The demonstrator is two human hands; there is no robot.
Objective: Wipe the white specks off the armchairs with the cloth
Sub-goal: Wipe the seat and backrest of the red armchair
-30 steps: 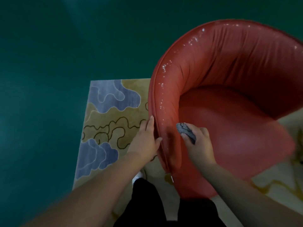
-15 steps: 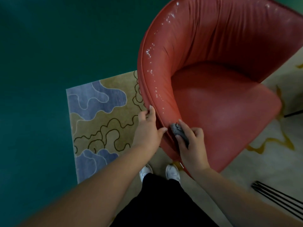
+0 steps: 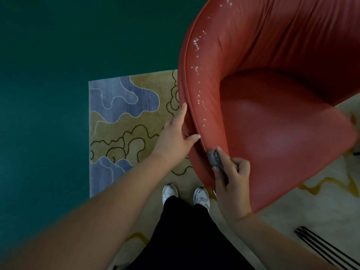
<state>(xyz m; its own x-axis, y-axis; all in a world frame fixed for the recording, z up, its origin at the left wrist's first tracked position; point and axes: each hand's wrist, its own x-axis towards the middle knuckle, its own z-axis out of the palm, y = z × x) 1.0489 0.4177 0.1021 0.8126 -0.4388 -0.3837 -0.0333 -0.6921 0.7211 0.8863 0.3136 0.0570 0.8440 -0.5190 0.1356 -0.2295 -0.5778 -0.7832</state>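
Since half a second ago the view has tipped further down, bringing both white shoes [image 3: 201, 197] fully into sight. The right hand [image 3: 231, 184] grips a bunched grey cloth [image 3: 215, 159], pressed to the red armchair [image 3: 272, 121] at its near rim; the left hand [image 3: 175, 137] rests open-fingered on the outer side. White specks [image 3: 196, 43] trail up the arm. The chair's top is cut off.
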